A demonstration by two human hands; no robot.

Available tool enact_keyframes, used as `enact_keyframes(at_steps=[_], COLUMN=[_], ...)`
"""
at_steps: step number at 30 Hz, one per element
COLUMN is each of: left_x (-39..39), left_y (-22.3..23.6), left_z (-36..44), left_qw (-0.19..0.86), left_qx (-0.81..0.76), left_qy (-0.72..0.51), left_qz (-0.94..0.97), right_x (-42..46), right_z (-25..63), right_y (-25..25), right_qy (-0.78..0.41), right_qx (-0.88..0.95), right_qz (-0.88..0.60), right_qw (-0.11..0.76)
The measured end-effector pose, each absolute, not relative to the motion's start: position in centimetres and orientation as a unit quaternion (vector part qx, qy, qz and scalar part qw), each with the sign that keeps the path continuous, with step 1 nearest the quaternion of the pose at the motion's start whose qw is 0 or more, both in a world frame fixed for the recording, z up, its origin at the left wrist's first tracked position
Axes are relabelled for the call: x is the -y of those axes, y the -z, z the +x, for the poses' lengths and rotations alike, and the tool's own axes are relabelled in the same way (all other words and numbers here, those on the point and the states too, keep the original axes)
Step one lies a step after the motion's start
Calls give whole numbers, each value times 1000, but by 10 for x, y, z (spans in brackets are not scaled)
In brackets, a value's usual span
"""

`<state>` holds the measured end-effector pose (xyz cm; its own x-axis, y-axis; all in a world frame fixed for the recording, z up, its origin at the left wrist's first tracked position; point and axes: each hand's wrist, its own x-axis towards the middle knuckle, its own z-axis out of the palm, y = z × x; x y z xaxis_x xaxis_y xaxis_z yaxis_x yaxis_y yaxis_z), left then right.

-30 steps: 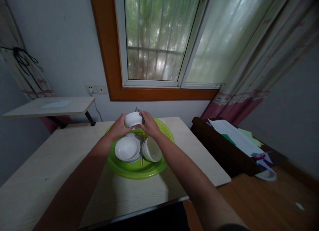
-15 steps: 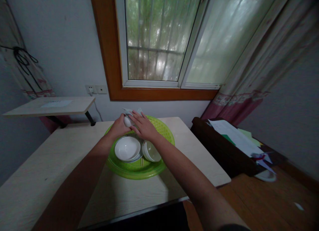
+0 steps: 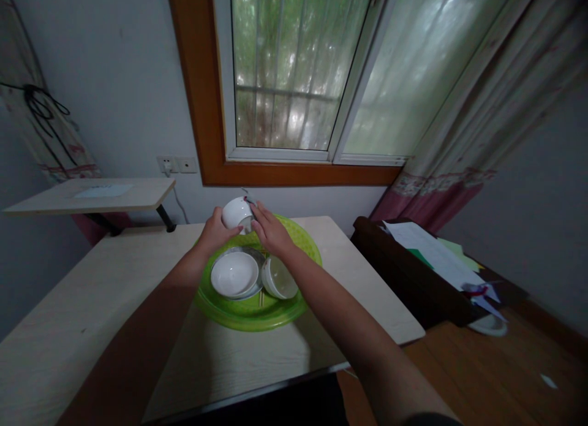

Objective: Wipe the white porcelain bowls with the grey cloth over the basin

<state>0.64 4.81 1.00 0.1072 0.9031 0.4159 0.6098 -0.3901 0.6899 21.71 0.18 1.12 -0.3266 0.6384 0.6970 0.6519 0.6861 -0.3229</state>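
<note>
Near the middle of the frame, a person's two bare hands met around a small white bowl [image 3: 235, 213], which was tilted and raised above the far side of a round lime-green tray [image 3: 257, 322]. The left hand [image 3: 215, 231] grasped the bowl's left side, its thumb along the lower edge. The right hand [image 3: 272, 231] lay against the bowl's right side, fingers [image 3: 263, 214] fairly straight and close together; whether they gripped anything could not be told. A scrap of greyish material, perhaps cloth [image 3: 248, 197], showed at the bowl's upper right edge, mostly hidden.

In the tray, below the left hand, a wide white bowl [image 3: 234, 274] sat upright on other dishware. Just right of it, a deeper white bowl [image 3: 281, 279] leaned with its mouth toward the lower right. The ends of wooden chopsticks [image 3: 261, 299] showed between the two.

The tray rested on a pale wood bench [image 3: 367, 291] that spread across the lower half of the frame. At left stood a raised shelf [image 3: 142, 197] bearing a sheet of paper [image 3: 105, 191]. A barred window [image 3: 285, 70] with a brown wooden surround filled the upper middle; a pink-hemmed curtain [image 3: 459, 144] hung at upper right.
</note>
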Motion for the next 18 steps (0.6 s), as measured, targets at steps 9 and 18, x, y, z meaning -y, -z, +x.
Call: enact_keyframes(at_steps=[9,18], left_x=[-52,-49], left_y=[-8,-13], left_z=[7,4], left_qw=[222,226], left_qx=[-501,-517], left_qy=[-472,-474], left_qz=[691,676], right_x=[14,-7], right_z=[202,220], right_y=[-26,-9], right_qy=[84,-85], right_qx=[869,733], right_qz=[-333,-448], right_qw=[356,505])
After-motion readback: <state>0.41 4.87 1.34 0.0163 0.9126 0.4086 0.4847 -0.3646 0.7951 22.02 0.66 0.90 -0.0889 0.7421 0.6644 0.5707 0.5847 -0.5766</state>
